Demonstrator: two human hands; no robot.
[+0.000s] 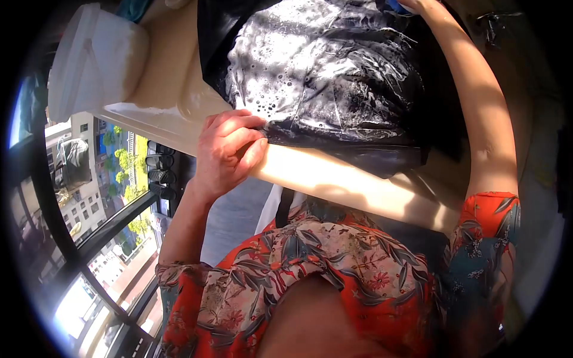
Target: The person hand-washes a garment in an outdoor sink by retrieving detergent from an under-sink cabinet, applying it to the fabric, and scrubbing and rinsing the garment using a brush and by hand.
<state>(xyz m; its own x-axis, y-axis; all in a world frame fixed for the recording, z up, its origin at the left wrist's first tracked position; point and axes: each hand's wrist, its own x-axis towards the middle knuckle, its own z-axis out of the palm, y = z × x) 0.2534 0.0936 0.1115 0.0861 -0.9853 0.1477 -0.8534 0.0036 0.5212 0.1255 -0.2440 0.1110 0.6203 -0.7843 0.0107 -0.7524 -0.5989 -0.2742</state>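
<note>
Cloth, dark and soaked, (322,89) is spread over a cream basin ledge (322,173), its lower hem brought to the near edge and a loose flap draped down towards that edge on the right. By the left hand (230,146) the hem's left corner is gripped: the fingers are curled inwards, almost closed, and the fabric is pinched between thumb and fingertips. The wrist is set just outside the near edge, so the cloth is apparently anchored there against being dragged away. The right arm is stretched along the right side towards the far edge, where the right hand (418,5) is partly cut off by the frame. A blue object (397,6) is seen right beside its fingers, but how far the hand is closed, and whether the object is gripped, cannot be told. With the hands placed at opposite ends, the middle of the cloth is left uncovered.

The cloth is wrinkled into soft ridges and coated with white suds, thick and bubbly at the left, thinned to streaks at the right; its bare parts are smooth and slightly glossy. The ledge is hard, rounded and shiny. Near its left end a white bucket (101,65), smooth-walled and slightly translucent, is stood.
</note>
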